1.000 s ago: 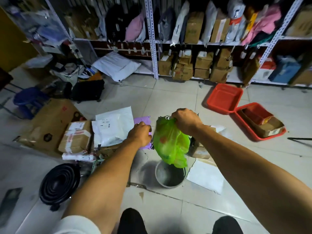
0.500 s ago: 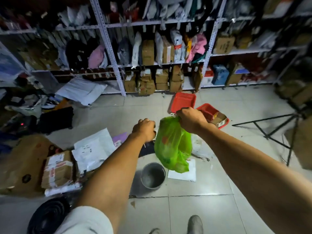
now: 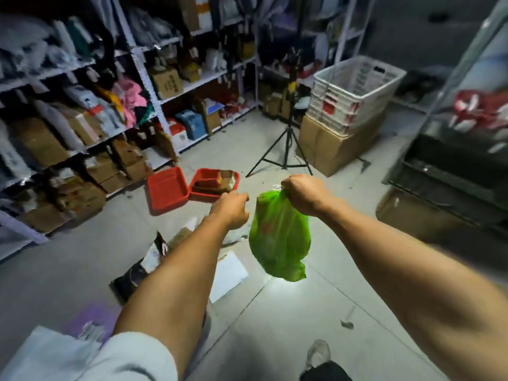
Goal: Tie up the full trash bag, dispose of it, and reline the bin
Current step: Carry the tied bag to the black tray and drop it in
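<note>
The right hand (image 3: 302,194) grips the gathered neck of a full green trash bag (image 3: 280,237), hanging lengthwise straight down above bare floor (image 3: 288,325) (well clear). The left hand (image 3: 231,210) is curled, holding nothing visible, just beside it.

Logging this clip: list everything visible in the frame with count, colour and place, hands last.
trash bag: one, green, hanging in the air from the right hand
trays: two, red, side by side on the floor beyond the hands; the right one holds items
tripod: one, black, standing on the floor ahead
crates: a stack, white, on the cardboard box
cardboard box: one, brown, right of the tripod
shelving: several bays, white, left and back, loaded with boxes and parcels
paper sheet: one, white, floor beside the left forearm
shoe: one, pale, bottom edge
left hand: fingers curled, nothing visibly held, left of the bag
right hand: grips the bag's gathered top
</note>
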